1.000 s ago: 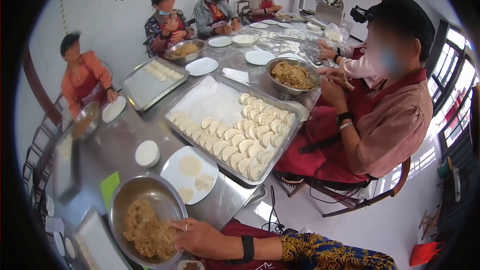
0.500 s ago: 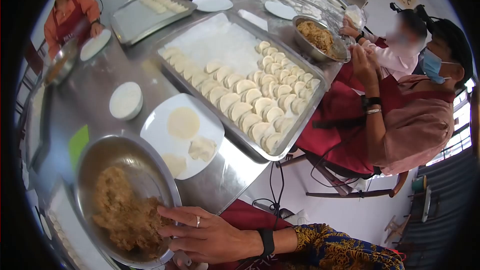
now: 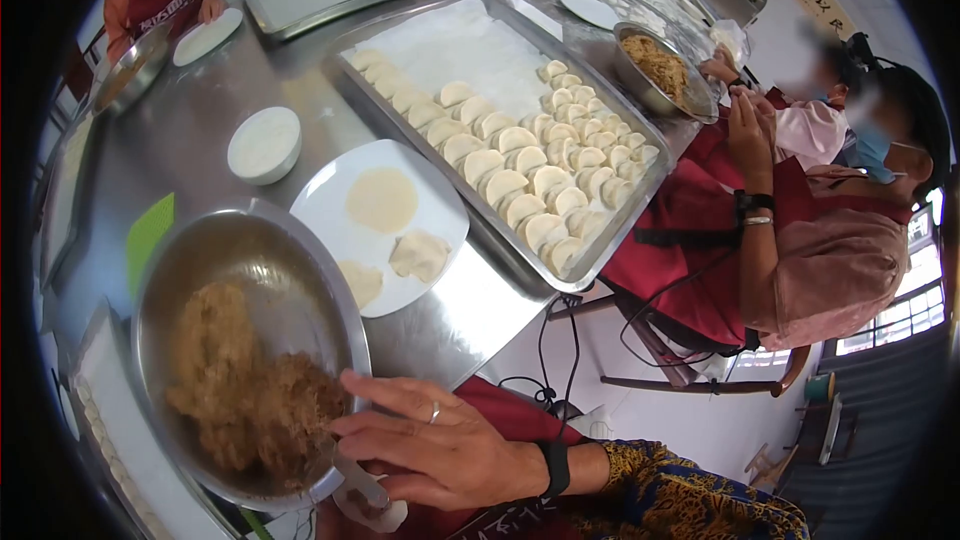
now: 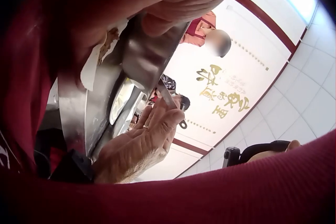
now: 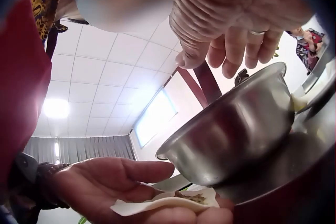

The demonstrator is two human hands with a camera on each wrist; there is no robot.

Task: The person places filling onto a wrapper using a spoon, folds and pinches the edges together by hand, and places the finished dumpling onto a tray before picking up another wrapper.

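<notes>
My right hand, with a ring, is at the near rim of the steel bowl of brown filling. In the left wrist view the same hand pinches a flat metal tool between thumb and fingers. My left hand is palm up beside the bowl, its fingers curled under a pale dough wrapper with some filling on it. Part of that wrapper shows below the bowl in the head view; my left hand is mostly hidden there.
A white plate with several flat wrappers lies beyond the bowl, near a small white bowl. A large tray holds rows of dumplings. A person in a red apron sits at the right; other trays and bowls stand farther back.
The head view has tilted and shifted, bringing the bowl and plate closer. My right hand has moved from over the filling to the rim, and the metal tool now shows beside the wrapper.
</notes>
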